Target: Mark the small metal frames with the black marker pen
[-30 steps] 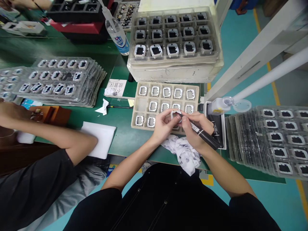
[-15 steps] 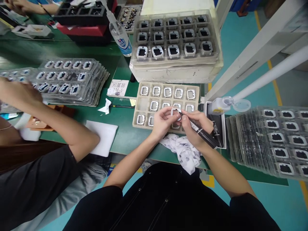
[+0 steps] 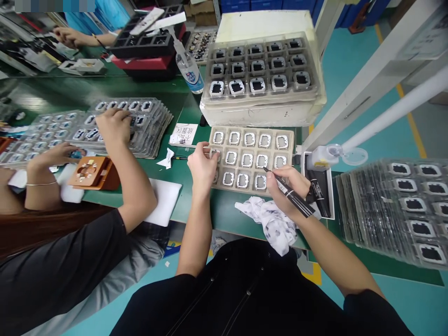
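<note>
A beige tray [image 3: 252,192] holds rows of white square frames with rounded corners, such as this white frame [image 3: 247,160]. At its left edge is my left hand [image 3: 203,170], thumb and fingers closed around a white frame in the middle row's left compartment. The fingers cover most of that frame. My right hand [image 3: 289,186] grips a black marker pen [image 3: 294,198], its tip pointing down over the tray's right half. A crumpled white cloth with dark spots [image 3: 271,219] lies in front of the tray, below my right hand.
Behind the tray, a white foam box [image 3: 259,114] carries clear trays of frames. Stacked clear trays [image 3: 364,210] stand at right, beside a box of markers [image 3: 327,186] and a small bottle [image 3: 320,157]. A co-worker's arm [image 3: 131,186] reaches over trays at left; a pump bottle [image 3: 191,74] stands behind.
My left hand has moved left with the white frame, from beside the marker tip to the tray's formerly vacant left compartment. My right hand keeps the marker. The co-worker's hand has shifted right.
</note>
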